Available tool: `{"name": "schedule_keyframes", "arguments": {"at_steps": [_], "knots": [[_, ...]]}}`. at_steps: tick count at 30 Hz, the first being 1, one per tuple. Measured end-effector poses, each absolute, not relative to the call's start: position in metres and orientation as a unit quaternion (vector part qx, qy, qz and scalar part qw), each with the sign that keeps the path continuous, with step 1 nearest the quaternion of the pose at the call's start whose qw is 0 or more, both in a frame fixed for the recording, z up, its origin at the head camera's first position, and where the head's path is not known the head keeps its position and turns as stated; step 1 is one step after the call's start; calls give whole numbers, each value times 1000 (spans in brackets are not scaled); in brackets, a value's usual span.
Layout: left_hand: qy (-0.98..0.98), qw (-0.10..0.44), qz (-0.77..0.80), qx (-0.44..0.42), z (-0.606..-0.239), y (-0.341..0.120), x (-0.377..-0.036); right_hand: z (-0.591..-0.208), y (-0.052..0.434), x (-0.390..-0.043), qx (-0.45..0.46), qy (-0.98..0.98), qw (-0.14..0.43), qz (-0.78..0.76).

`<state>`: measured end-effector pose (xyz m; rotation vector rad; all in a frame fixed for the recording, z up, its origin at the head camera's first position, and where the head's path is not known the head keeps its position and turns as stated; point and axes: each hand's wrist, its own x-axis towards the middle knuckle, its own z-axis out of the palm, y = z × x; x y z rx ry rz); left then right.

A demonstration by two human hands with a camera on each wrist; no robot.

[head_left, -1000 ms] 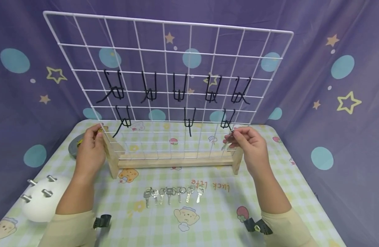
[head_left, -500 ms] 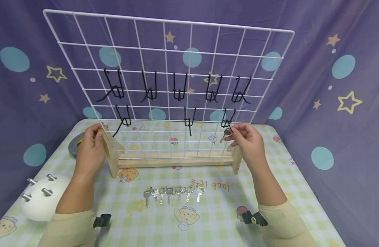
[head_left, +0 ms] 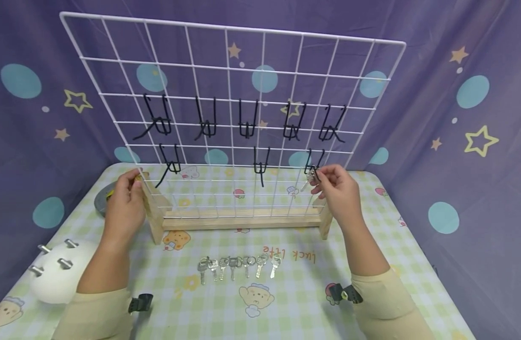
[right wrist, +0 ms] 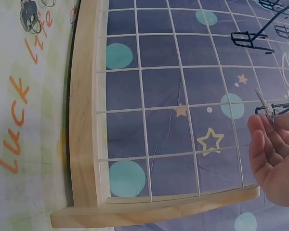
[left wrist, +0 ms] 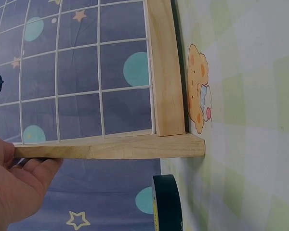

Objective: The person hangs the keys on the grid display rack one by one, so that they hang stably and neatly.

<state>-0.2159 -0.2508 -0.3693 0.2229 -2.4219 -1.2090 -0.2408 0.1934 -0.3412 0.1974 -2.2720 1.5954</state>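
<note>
Your right hand (head_left: 339, 191) pinches a light, stiff, slick key (head_left: 310, 179) by its head at the 4 o'clock hook (head_left: 313, 165); left hand (head_left: 124, 203) grips the rack's wooden foot (head_left: 152, 208).

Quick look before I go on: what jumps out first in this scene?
A white wire grid in a wooden base stands mid-table, dotted with black hooks. The right hand pinches a key at the lower right hook; the left hand grips the base's left end. More keys lie in front.
</note>
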Motion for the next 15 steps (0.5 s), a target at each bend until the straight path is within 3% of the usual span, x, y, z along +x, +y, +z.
{"name": "schedule_keyframes", "arguments": {"at_steps": [15], "knots": [[-872, 207, -437, 80, -367, -249, -214, -355, 205, -231, 96, -811, 165, 554]]}}
